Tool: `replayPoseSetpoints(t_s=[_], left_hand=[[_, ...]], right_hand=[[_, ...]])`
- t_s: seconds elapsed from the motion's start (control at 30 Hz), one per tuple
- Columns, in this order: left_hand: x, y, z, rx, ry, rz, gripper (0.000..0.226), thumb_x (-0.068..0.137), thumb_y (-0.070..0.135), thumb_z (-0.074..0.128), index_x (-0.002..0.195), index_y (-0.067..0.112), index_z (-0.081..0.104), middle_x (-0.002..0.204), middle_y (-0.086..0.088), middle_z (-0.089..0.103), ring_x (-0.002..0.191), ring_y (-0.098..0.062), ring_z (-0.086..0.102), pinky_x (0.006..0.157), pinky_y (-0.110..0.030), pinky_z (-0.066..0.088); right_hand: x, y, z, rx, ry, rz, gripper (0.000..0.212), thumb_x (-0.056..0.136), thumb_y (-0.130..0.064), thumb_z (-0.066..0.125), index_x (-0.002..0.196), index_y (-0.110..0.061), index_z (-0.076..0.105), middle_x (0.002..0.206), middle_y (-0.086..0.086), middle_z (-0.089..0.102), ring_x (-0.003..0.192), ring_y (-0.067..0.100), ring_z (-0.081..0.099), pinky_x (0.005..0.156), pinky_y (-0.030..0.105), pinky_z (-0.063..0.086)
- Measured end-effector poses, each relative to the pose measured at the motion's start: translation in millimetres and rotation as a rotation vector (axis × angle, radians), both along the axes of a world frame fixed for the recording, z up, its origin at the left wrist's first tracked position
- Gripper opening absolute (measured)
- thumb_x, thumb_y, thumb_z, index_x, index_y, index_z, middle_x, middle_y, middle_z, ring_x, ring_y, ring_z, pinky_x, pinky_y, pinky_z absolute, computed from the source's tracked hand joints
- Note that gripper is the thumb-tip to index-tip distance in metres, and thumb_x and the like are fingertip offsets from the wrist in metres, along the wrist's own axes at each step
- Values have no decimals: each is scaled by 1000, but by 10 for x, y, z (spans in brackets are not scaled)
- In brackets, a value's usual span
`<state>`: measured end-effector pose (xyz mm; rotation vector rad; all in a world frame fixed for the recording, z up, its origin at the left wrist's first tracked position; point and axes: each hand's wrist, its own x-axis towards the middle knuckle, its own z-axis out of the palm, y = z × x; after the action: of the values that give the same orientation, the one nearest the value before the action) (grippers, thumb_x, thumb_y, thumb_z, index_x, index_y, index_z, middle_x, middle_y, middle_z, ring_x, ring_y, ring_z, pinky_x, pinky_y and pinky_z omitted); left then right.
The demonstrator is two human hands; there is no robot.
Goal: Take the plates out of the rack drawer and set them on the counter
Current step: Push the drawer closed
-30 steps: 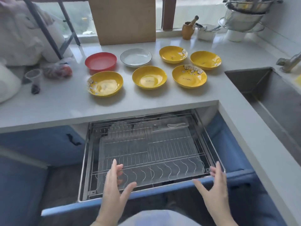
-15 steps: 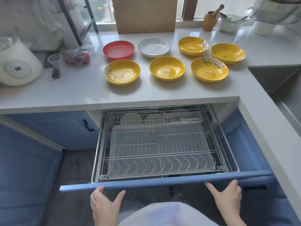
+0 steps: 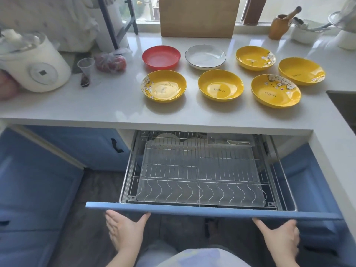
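The wire rack drawer (image 3: 200, 182) stands pulled out below the counter (image 3: 107, 105), and its front rows hold no plates. At its back, under the counter edge, a pale dish (image 3: 167, 136) and a white spoon (image 3: 238, 142) show partly. On the counter sit a red plate (image 3: 161, 57), a white plate (image 3: 205, 56) and several yellow plates, one at the front left (image 3: 164, 86). My left hand (image 3: 125, 231) and my right hand (image 3: 279, 236) are open, palms against the blue drawer front (image 3: 192, 209), holding nothing.
A white cooker (image 3: 36, 66), a plastic cup (image 3: 86, 69) and a bag of red fruit (image 3: 111, 61) stand on the counter's left. A wooden board (image 3: 198, 16) leans at the back. A sink edge (image 3: 342, 105) lies right. Blue cabinet doors flank the drawer.
My hands have left the rack's front wires and dropped to the outside of the drawer front. My view has shifted back and to the left.
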<state>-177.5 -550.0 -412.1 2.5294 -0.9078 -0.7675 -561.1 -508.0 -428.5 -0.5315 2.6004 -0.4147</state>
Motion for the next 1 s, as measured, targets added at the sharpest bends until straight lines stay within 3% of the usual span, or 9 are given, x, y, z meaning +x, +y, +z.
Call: replayPoseSetpoints(t_s=[0.4, 0.87, 1.0], left_hand=[[-92, -861, -66, -47, -15, 7, 136, 63, 51, 86, 153, -3, -1, 162, -21, 8, 149, -35, 11, 121, -45, 17], [-424, -2139, -94, -95, -44, -8, 127, 71, 53, 79, 154, -1, -1, 163, -19, 9, 150, -33, 10, 121, -46, 15], [-575, -2449, -72, -83, -69, -38, 116, 70, 53, 80, 148, -7, 19, 153, -26, 29, 143, -38, 26, 114, -50, 28]], right_hand=[[-63, -864, 18, -67, -21, 19, 97, 64, -47, 91, 128, 1, 37, 136, 28, 47, 127, 46, 45, 93, 59, 43], [-226, -2133, 60, -123, -21, 48, 112, 68, -53, 86, 146, 1, 27, 145, 26, 42, 132, 46, 43, 98, 60, 42], [-285, -2467, 68, -160, -17, 73, 119, 69, -57, 83, 152, 1, 20, 146, 26, 41, 134, 45, 40, 99, 60, 41]])
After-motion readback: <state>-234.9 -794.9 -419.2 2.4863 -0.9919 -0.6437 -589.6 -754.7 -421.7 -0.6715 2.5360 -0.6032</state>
